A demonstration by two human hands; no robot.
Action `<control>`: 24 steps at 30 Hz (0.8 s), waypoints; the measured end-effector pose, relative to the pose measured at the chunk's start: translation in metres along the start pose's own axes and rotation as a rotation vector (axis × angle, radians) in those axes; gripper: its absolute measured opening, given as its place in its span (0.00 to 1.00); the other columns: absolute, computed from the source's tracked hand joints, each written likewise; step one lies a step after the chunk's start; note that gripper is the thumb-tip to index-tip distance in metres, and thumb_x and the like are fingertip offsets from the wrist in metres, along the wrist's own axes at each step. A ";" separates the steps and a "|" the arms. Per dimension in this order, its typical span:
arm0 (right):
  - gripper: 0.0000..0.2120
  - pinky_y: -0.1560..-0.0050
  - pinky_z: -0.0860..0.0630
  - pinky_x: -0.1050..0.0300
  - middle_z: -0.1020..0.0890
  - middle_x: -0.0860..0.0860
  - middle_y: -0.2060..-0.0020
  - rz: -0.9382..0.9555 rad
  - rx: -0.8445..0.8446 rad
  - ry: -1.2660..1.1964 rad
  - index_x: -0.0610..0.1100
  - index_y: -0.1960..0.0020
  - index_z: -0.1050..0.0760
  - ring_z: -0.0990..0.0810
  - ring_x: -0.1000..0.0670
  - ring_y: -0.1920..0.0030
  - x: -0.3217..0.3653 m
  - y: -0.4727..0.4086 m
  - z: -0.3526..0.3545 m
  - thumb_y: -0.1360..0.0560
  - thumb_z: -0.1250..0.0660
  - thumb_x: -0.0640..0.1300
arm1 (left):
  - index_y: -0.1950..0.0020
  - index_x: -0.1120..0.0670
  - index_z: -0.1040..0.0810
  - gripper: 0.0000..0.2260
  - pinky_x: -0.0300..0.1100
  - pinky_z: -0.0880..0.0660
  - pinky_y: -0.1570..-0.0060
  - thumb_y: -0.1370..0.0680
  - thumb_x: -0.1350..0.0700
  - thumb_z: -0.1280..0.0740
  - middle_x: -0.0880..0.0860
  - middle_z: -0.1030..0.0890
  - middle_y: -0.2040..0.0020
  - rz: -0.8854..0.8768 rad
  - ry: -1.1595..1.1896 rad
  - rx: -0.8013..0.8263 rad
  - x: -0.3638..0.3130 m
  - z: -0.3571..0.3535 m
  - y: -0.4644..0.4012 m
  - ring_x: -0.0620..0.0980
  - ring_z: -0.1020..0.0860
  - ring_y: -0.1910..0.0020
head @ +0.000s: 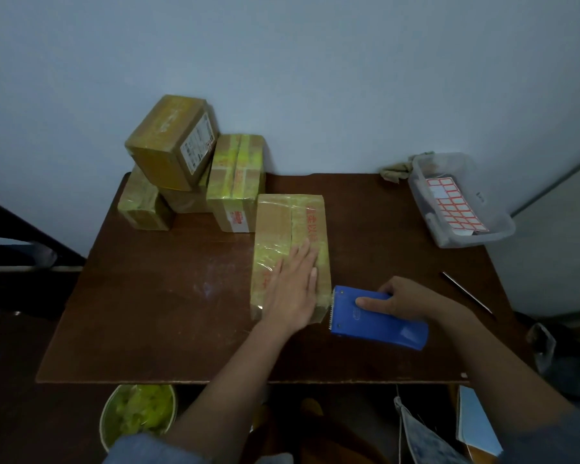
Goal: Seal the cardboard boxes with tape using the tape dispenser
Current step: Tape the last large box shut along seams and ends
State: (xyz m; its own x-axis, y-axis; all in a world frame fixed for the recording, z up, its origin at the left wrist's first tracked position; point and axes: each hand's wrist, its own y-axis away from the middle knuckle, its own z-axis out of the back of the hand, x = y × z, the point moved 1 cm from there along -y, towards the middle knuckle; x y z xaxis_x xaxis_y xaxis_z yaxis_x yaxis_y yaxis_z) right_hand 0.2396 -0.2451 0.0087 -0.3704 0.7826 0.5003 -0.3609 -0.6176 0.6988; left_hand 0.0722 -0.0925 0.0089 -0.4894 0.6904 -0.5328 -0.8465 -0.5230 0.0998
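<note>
A long cardboard box [287, 222] wrapped in yellowish tape with red print lies in the middle of the brown table [181, 296]. My left hand [293, 286] lies flat on its near end, fingers straight and pressing down. My right hand [406, 298] grips the blue tape dispenser [379, 321], which rests on the table just right of the box. Its toothed edge touches the box's near right corner.
Several taped boxes [195, 169] are stacked at the table's back left against the wall. A clear plastic tub [462, 199] with red-bordered label sheets stands back right, a crumpled cloth [399, 170] behind it. A thin pen [466, 291] lies right. A bin [138, 413] stands below.
</note>
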 end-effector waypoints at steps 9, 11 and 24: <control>0.35 0.57 0.24 0.58 0.15 0.47 0.57 0.067 0.024 -0.023 0.44 0.52 0.15 0.16 0.46 0.56 -0.010 0.005 0.025 0.38 0.37 0.74 | 0.22 0.49 0.66 0.28 0.47 0.66 0.25 0.20 0.40 0.67 0.46 0.66 0.22 -0.032 -0.323 0.041 0.011 -0.022 -0.001 0.44 0.69 0.25; 0.37 0.58 0.26 0.58 0.15 0.44 0.56 0.079 0.030 -0.014 0.44 0.53 0.15 0.17 0.44 0.56 -0.009 0.005 0.031 0.39 0.37 0.75 | 0.22 0.49 0.66 0.28 0.47 0.66 0.25 0.20 0.40 0.66 0.46 0.65 0.22 -0.034 -0.320 0.037 0.011 -0.022 -0.001 0.44 0.69 0.25; 0.30 0.52 0.22 0.56 0.16 0.50 0.58 0.049 0.059 0.097 0.51 0.56 0.18 0.17 0.51 0.56 -0.020 0.009 0.043 0.40 0.37 0.75 | 0.22 0.48 0.65 0.27 0.46 0.66 0.25 0.18 0.41 0.62 0.45 0.65 0.22 -0.026 -0.309 0.036 0.008 -0.021 -0.001 0.43 0.69 0.25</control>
State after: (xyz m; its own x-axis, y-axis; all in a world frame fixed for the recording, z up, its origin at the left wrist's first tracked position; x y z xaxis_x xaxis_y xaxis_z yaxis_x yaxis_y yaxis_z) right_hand 0.2803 -0.2628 0.0275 -0.4687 0.7386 0.4846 -0.2902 -0.6469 0.7052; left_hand 0.0737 -0.0963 -0.0131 -0.5031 0.8257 -0.2554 -0.8639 -0.4887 0.1219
